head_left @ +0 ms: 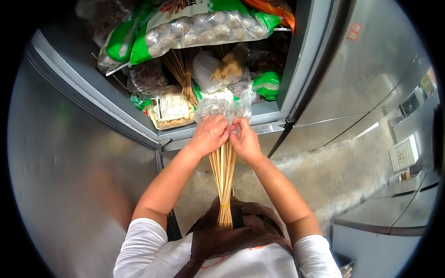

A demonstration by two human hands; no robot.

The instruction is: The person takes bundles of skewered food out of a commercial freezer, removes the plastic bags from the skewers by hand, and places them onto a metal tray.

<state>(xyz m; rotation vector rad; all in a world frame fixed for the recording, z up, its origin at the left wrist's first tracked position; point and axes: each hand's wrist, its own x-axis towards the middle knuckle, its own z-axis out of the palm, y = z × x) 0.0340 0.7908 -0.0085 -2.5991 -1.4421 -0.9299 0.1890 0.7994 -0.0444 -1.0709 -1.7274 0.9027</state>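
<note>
My left hand (209, 134) and my right hand (244, 141) meet in front of the open fridge, fingers pinched at the gathered edge of a clear plastic bag (220, 106). From under my hands a bundle of bamboo skewers (223, 171) points back toward my body, tied near its lower end with a yellow rubber band (224, 205). The bag covers the far end of the skewers, and what it holds is hard to make out. My fingers partly hide the place where bag and sticks meet.
On a wire shelf lie green and clear bags of round balls (199, 30). Below stand another skewer bundle (181, 74), a labelled food bag (172, 109) and a white bag (208, 72). The fridge door (79, 171) is open at left; steel cabinets (352, 60) stand right.
</note>
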